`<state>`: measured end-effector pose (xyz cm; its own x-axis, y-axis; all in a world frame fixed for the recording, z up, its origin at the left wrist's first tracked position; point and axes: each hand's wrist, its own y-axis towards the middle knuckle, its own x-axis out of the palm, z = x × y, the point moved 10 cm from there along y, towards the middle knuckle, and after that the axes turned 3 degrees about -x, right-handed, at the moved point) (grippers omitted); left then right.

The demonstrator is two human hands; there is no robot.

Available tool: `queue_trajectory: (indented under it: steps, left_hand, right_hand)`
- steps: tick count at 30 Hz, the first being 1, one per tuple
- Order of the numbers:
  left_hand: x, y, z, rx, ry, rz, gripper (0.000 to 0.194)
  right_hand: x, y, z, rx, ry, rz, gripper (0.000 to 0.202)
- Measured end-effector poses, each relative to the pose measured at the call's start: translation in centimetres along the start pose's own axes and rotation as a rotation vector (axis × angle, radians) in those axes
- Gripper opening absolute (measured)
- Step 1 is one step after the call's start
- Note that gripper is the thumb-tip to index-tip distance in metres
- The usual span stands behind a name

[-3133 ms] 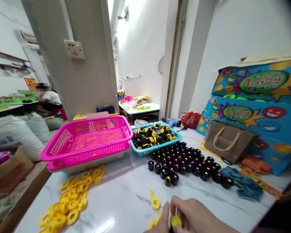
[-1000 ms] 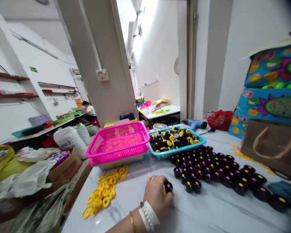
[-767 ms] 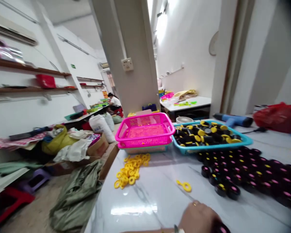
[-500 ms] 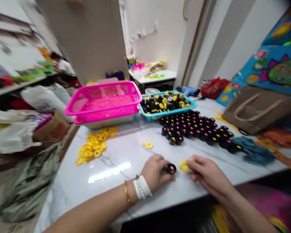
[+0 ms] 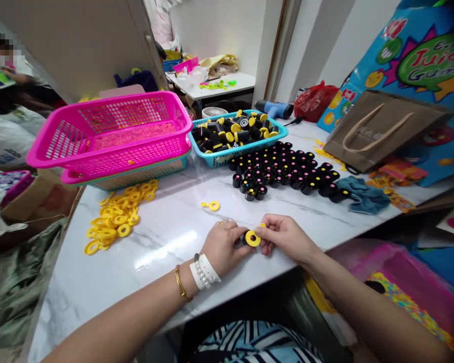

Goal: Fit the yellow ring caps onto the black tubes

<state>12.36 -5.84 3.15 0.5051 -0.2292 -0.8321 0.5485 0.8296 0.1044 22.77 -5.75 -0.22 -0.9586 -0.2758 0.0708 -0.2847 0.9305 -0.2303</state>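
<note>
My left hand point(image 5: 223, 247) is closed round a small black cylinder, mostly hidden behind a yellow ring point(image 5: 252, 238). With thumb and fingers my right hand point(image 5: 282, 234) pinches that ring by its tab, its round part against the cylinder's open end. A single yellow ring with a tab point(image 5: 213, 205) lies on the table just beyond my hands. To the left spreads a pile of yellow rings point(image 5: 117, 217). Many black cylinders point(image 5: 283, 166) with pink or yellow dots in them stand packed together beyond my right hand.
Stacked pink baskets point(image 5: 136, 151) stand at the back left of the marble-patterned table point(image 5: 166, 297). A blue basket point(image 5: 245, 146) holds black and yellow pieces. At the right are a brown paper bag point(image 5: 378, 131) and a blue cloth point(image 5: 369, 194). Another person point(image 5: 18, 85) is at far left.
My right hand has brought the yellow ring leftward onto the end of the black cylinder; before, there was a gap between them. The view has tilted down and shifted.
</note>
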Motion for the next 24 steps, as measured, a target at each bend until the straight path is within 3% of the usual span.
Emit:
queue_trajectory:
  steps: [7, 10, 14, 17, 21, 24]
  left_hand:
    - [-0.5, 0.0, 0.2, -0.028, -0.028, 0.015, 0.017]
    - [-1.0, -0.2, 0.5, -0.076, -0.156, -0.018, 0.014]
    - [0.7, -0.8, -1.1, -0.385, -0.632, -0.18, 0.033]
    - [2.1, -1.1, -2.0, -0.543, -0.895, -0.209, 0.037]
    - [2.9, -1.2, -1.6, -0.517, -1.0, -0.229, 0.039]
    - [2.7, -1.6, -1.5, -0.473, -0.905, -0.198, 0.043]
  right_hand:
    - [-0.2, 0.1, 0.1, -0.061, -0.036, 0.118, 0.04]
    - [-0.1, 0.1, 0.0, -0.075, -0.046, 0.116, 0.039]
    - [0.0, -0.2, -0.1, -0.085, -0.066, 0.103, 0.038]
    - [-0.1, -0.5, -0.3, -0.123, -0.069, 0.134, 0.036]
    - [0.0, -0.5, -0.3, -0.14, -0.061, 0.124, 0.036]
    - [0.3, -0.3, 0.0, -0.121, -0.053, 0.078, 0.036]
